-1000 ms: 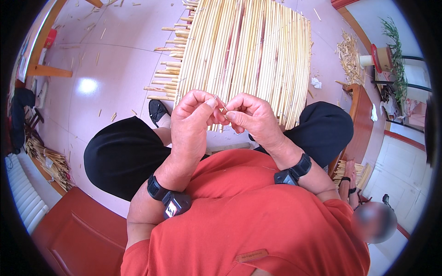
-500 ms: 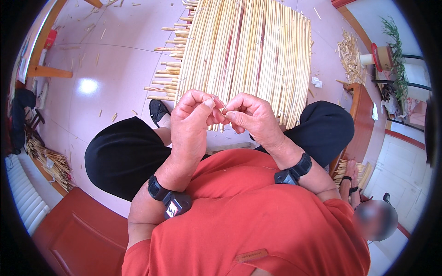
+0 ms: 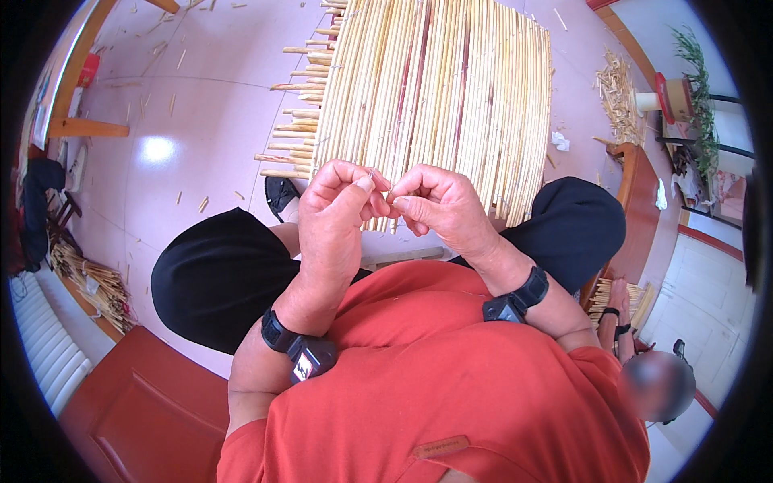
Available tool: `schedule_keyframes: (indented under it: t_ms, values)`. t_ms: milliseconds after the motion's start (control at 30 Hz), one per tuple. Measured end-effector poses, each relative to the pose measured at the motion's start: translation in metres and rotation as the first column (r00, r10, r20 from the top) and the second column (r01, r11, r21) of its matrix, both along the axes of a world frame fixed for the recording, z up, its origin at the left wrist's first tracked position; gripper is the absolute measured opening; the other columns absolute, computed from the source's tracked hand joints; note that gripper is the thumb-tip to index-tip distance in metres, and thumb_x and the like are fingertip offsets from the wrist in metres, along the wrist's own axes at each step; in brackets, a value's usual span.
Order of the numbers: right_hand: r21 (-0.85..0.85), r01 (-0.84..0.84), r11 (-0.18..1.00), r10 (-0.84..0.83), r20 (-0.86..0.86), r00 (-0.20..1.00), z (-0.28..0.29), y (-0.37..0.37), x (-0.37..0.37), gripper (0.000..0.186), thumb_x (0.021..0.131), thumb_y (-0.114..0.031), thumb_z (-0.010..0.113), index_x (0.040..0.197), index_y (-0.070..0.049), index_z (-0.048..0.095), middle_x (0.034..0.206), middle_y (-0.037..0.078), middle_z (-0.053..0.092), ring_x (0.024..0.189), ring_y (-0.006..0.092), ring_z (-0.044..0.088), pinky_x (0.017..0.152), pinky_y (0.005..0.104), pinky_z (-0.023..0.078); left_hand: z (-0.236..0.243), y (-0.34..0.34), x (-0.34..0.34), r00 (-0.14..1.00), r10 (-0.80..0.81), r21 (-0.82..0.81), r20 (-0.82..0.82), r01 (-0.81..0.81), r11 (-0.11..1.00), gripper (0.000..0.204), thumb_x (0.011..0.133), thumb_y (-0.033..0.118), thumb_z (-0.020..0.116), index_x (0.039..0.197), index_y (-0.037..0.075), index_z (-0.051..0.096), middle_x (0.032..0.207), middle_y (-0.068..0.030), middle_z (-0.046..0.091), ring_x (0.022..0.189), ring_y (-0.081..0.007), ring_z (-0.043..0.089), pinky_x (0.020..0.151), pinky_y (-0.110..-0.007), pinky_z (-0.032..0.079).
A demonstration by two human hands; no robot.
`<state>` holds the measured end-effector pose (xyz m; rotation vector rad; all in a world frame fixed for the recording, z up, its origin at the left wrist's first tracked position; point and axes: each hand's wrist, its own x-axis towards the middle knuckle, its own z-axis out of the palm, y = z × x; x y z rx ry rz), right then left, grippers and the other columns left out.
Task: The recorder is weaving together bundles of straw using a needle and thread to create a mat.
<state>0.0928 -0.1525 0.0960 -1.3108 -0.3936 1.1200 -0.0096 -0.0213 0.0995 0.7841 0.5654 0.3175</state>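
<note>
My left hand point(image 3: 334, 211) and my right hand point(image 3: 448, 208) meet in front of my chest, fingertips almost touching. Both are closed in a pinch on a thin pale thread point(image 3: 388, 190), of which only a little shows between the fingers. Whether a needle or knot is there is too small to tell. Just beyond my hands, between my knees, lies a mat of pale yellow stalks point(image 3: 435, 88) laid side by side and stitched in rows. Several stalk ends stick out unevenly along its left side. Neither hand appears to hold the mat.
Stalk offcuts point(image 3: 203, 204) litter the tiled floor. Bundles of stalks point(image 3: 93, 282) lie at the left, and another pile point(image 3: 618, 97) at the far right. A red-brown chair point(image 3: 153, 394) stands at lower left, a wooden panel point(image 3: 636, 189) at right. Another person's hands point(image 3: 616, 302) show at lower right.
The view has shifted slightly, moving the surroundings a little to the right. My hands keep nearly the same pinch; the small loop of thread between them looks less visible now.
</note>
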Motion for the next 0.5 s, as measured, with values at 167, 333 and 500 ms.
schedule_keyframes:
  t_ms: [167, 333, 500]
  values:
    - [-0.022, -0.011, 1.0, 0.011, -0.003, 1.0, -0.0022, 0.0013, 0.0029, 0.011, 0.089, -0.012, 0.062, 0.088, -0.002, 0.06, 0.071, 0.001, 0.059, 0.058, 0.0039, 0.052, 0.05, 0.0185, 0.044, -0.0018, 0.0006, 0.0021, 1.0, 0.006, -0.021, 0.001, -0.006, 1.0, 0.007, 0.089, 0.001, 0.048, 0.084, 0.003, 0.052, 0.087, -0.011, 0.06, 0.066, -0.0111, 0.057, 0.065, -0.027, 0.051]
    - [-0.01, -0.016, 1.0, 0.016, -0.017, 1.0, -0.0044, 0.0027, 0.0057, 0.011, 0.089, -0.012, 0.062, 0.088, -0.002, 0.06, 0.072, 0.001, 0.059, 0.058, 0.0037, 0.052, 0.051, 0.0185, 0.044, -0.003, 0.0013, 0.0048, 1.0, 0.009, -0.039, -0.001, -0.009, 0.999, 0.007, 0.089, 0.001, 0.048, 0.084, 0.003, 0.052, 0.088, -0.0116, 0.06, 0.066, -0.0113, 0.057, 0.065, -0.027, 0.051]
    - [-0.021, -0.027, 0.999, 0.027, -0.006, 1.0, -0.0064, 0.0031, 0.0083, 0.01, 0.089, -0.011, 0.062, 0.088, -0.002, 0.06, 0.072, 0.0, 0.059, 0.058, 0.0035, 0.052, 0.051, 0.0184, 0.044, -0.0037, 0.0013, 0.007, 1.0, 0.013, -0.034, -0.006, -0.013, 0.999, 0.007, 0.088, 0.001, 0.048, 0.084, 0.003, 0.052, 0.088, -0.012, 0.06, 0.066, -0.011, 0.057, 0.064, -0.027, 0.05]
